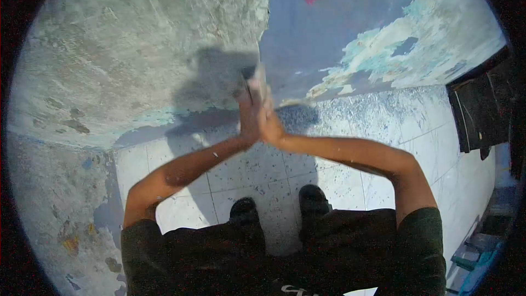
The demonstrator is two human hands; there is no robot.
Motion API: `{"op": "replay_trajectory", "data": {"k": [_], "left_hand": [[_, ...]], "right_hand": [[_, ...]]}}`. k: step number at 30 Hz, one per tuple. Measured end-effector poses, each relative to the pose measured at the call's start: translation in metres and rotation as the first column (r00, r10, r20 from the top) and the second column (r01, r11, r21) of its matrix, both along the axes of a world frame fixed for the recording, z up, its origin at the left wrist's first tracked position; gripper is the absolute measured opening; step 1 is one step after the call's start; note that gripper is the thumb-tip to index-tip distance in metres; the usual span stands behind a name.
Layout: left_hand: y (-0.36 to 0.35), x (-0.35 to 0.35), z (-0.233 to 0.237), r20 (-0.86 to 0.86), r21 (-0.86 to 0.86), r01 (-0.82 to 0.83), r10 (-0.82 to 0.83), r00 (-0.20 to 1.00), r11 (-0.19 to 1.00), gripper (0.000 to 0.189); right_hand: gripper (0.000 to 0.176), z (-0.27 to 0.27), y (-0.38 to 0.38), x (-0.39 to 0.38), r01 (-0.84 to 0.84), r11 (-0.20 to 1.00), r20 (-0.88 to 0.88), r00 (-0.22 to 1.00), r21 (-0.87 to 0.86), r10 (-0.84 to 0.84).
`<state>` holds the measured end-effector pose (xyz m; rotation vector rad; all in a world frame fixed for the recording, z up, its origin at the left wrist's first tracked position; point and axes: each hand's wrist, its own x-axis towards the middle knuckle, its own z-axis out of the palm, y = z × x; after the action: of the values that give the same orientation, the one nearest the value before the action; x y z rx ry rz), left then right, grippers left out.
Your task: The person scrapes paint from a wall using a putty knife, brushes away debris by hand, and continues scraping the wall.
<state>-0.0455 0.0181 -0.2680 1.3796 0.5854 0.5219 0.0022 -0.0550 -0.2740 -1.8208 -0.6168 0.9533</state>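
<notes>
My left hand (251,116) and my right hand (272,125) are raised together against the wall, close side by side, with their fingers pointing up. Both look closed around a thin, flat scraper (249,71), whose dark end shows above the fingers at the wall. Motion blurs the fingertips, and most of the tool is hidden. To the left is bare, rough grey wall (137,49). On the right, blue-grey paint (323,33) still covers part of the wall, with a ragged peeled edge beside the hands.
Paint flakes lie scattered over the white tiled floor (339,186), densest along the wall's foot. My dark shoes (314,200) stand below the hands. A dark piece of furniture (482,109) stands at the right, with bluish containers (476,249) at lower right. Another patchy wall (60,203) borders the left.
</notes>
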Motion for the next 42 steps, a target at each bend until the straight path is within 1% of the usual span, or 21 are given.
{"op": "replay_trajectory", "data": {"k": [3, 8, 11, 13, 14, 16, 18, 19, 20, 22, 25, 26, 28, 29, 30, 31, 33, 38, 40, 41, 42], "left_hand": [[-0.003, 0.007, 0.004, 0.051, -0.053, 0.036, -0.033, 0.998, 0.998, 0.064], [-0.003, 0.012, 0.032, 0.064, 0.008, 0.068, -0.068, 0.996, 0.998, 0.070], [-0.008, 0.003, 0.020, -0.039, -0.047, 0.020, -0.022, 0.999, 0.999, 0.069], [-0.006, -0.003, 0.025, -0.064, 0.117, -0.017, 0.025, 0.998, 0.993, 0.061], [-0.004, -0.002, 0.026, -0.070, 0.196, -0.033, 0.048, 0.996, 0.980, 0.057], [0.006, -0.003, 0.022, -0.111, 0.349, -0.021, 0.063, 0.992, 0.937, 0.057], [0.017, -0.009, 0.018, -0.189, 0.394, 0.027, 0.052, 0.981, 0.919, 0.057], [0.023, -0.011, 0.018, -0.235, 0.364, 0.058, 0.032, 0.971, 0.930, 0.057], [0.029, -0.013, 0.019, -0.278, 0.335, 0.083, 0.014, 0.961, 0.938, 0.057], [0.040, -0.016, 0.016, -0.183, 0.402, 0.088, -0.015, 0.983, 0.912, 0.059], [0.048, -0.016, 0.027, -0.171, 0.549, 0.158, -0.074, 0.982, 0.821, 0.061], [0.047, -0.017, 0.027, -0.204, 0.596, 0.209, -0.105, 0.973, 0.775, 0.061], [0.048, -0.018, 0.011, -0.232, 0.546, 0.232, -0.120, 0.965, 0.805, 0.063], [0.051, -0.013, 0.007, -0.221, 0.532, 0.218, -0.114, 0.969, 0.818, 0.064], [0.050, -0.012, 0.006, -0.203, 0.499, 0.221, -0.135, 0.970, 0.838, 0.064], [0.048, -0.016, 0.005, -0.189, 0.465, 0.226, -0.153, 0.970, 0.856, 0.064], [0.046, -0.017, 0.004, -0.192, 0.417, 0.223, -0.154, 0.969, 0.881, 0.064], [0.038, -0.020, -0.004, -0.130, 0.447, 0.149, -0.101, 0.986, 0.882, 0.059], [0.036, -0.021, -0.009, -0.145, 0.413, 0.119, -0.064, 0.987, 0.903, 0.062], [0.035, -0.019, -0.012, -0.150, 0.396, 0.104, -0.048, 0.988, 0.912, 0.065], [0.034, -0.016, -0.007, -0.172, 0.383, 0.128, -0.066, 0.983, 0.915, 0.063]], "right_hand": [[0.041, -0.054, -0.003, -0.005, 0.089, 0.992, -0.089, 0.993, 0.087, -0.081], [0.038, -0.023, 0.002, 0.003, 0.130, 0.991, -0.101, 0.987, 0.045, -0.124], [0.035, -0.032, -0.008, -0.010, 0.147, 0.983, -0.278, 0.954, 0.107, -0.113], [0.036, -0.054, -0.003, -0.012, 0.163, 0.941, -0.586, 0.809, 0.297, 0.045], [0.038, -0.078, 0.005, -0.010, 0.238, 0.870, -0.749, 0.632, 0.431, 0.198], [0.043, -0.079, 0.017, -0.016, 0.373, 0.777, -0.837, 0.429, 0.508, 0.341], [0.051, -0.085, 0.032, -0.027, 0.423, 0.774, -0.854, 0.437, 0.471, 0.281], [0.052, -0.091, 0.039, -0.033, 0.277, 0.787, -0.630, 0.757, 0.551, 0.175], [0.054, -0.096, 0.049, -0.039, 0.107, 0.818, -0.290, 0.954, 0.566, 0.076], [0.055, -0.123, 0.068, -0.049, -0.058, 0.798, 0.158, 0.986, 0.599, -0.047], [0.057, -0.129, 0.082, -0.054, -0.028, 0.689, 0.234, 0.950, 0.725, -0.207], [0.058, -0.117, 0.077, -0.057, 0.034, 0.727, 0.226, 0.940, 0.685, -0.256], [0.057, -0.111, 0.064, -0.065, 0.241, 0.756, -0.092, 0.968, 0.609, -0.234], [0.057, -0.110, 0.063, -0.058, 0.340, 0.756, -0.375, 0.917, 0.559, -0.135], [0.057, -0.116, 0.066, -0.056, 0.392, 0.738, -0.515, 0.854, 0.549, -0.070], [0.057, -0.126, 0.070, -0.054, 0.450, 0.724, -0.643, 0.766, 0.522, -0.012], [0.057, -0.152, 0.081, -0.062, 0.512, 0.630, -0.679, 0.733, 0.584, 0.034], [0.069, -0.183, 0.074, -0.062, 0.341, 0.712, -0.524, 0.850, 0.614, 0.045], [0.078, -0.170, 0.069, -0.059, 0.199, 0.740, -0.221, 0.973, 0.643, -0.070], [0.085, -0.160, 0.063, -0.057, 0.091, 0.769, 0.074, 0.981, 0.632, -0.177], [0.091, -0.157, 0.060, -0.052, 0.035, 0.816, 0.205, 0.961, 0.578, -0.187]]}}
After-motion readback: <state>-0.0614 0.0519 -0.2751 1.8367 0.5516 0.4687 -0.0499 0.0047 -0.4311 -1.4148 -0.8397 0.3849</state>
